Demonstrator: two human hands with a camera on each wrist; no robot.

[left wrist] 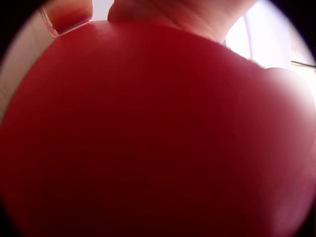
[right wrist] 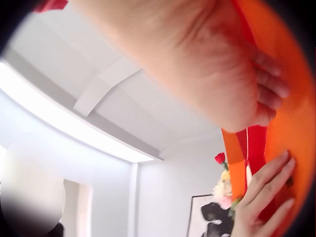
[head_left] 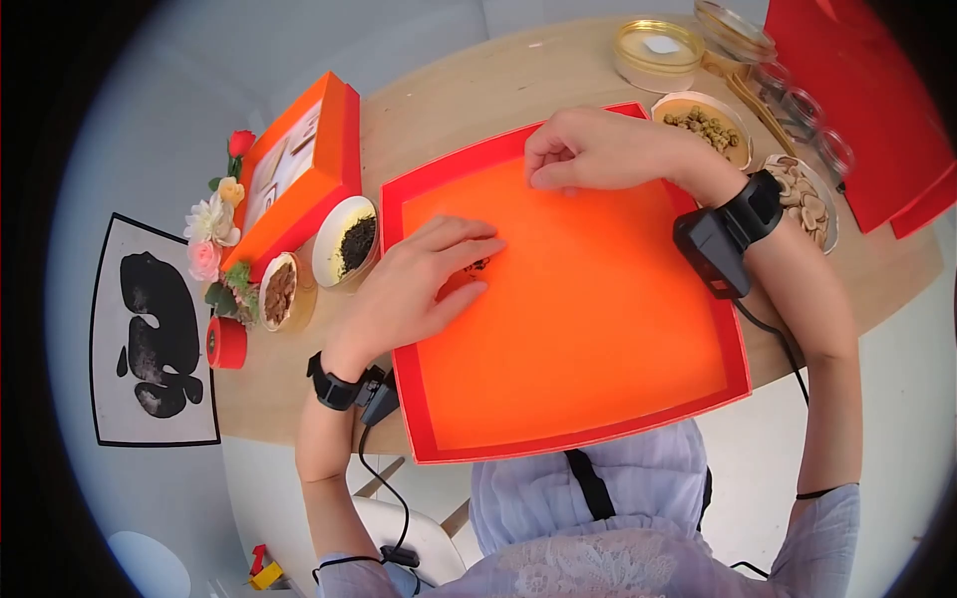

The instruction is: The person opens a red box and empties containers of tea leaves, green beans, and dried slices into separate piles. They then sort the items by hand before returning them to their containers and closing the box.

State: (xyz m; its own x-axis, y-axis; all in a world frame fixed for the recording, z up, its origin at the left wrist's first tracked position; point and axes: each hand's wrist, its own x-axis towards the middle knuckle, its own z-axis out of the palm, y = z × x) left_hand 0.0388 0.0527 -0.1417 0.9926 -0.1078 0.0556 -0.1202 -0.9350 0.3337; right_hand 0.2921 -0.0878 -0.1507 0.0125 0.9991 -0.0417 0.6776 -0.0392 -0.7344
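A large shallow red tray with an orange floor (head_left: pixel 588 329) lies in front of me, its near edge over the lap. My left hand (head_left: pixel 404 279) reaches in over the left rim, fingers loosely bent and thumb apart. Small dark bits (head_left: pixel 478 264) lie between its thumb and fingers, partly hidden; fingertips are right at them. Over the tray's far side is my right hand (head_left: pixel 598 149), its fingers loosely curled and pointing left, with nothing visible in them. The right wrist view shows those fingers (right wrist: pixel 269 89) near the orange surface. Red surface (left wrist: pixel 148 123) fills most of the left wrist view.
Left of the tray stand a bowl of dark leaves (head_left: pixel 354 244), a bowl of brown pieces (head_left: pixel 280 291), flowers (head_left: pixel 211 219) and an orange box (head_left: pixel 329 149). At right are bowls of greenish buds (head_left: pixel 708 130) and pale slices (head_left: pixel 802 199), glass jars (head_left: pixel 802 105) and a gold-rimmed container (head_left: pixel 658 55).
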